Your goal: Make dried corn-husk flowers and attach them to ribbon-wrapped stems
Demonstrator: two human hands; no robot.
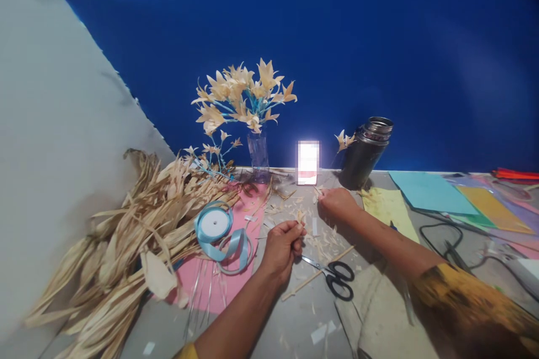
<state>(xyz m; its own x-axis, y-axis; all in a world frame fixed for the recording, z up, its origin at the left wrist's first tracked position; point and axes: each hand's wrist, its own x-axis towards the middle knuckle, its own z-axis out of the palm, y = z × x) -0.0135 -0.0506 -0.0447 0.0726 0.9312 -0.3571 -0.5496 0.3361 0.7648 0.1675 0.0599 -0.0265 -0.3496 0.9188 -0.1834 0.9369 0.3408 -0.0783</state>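
My left hand pinches a small, pale dried-husk piece upright between thumb and fingers. Farther forward, my right hand has its fingers closed close to the table, near a lit phone screen. A thin pale sliver shows at its fingertips; whether it is gripped I cannot tell. Black-handled scissors lie slightly open beside my left hand, across a thin stick. Scattered husk trimmings cover the surface between the hands.
Dried corn husks heap at left, beside a blue ribbon roll, pink paper and wires. A glass vase of husk flowers and a dark flask stand by the blue wall. Coloured sheets and a black cable lie right.
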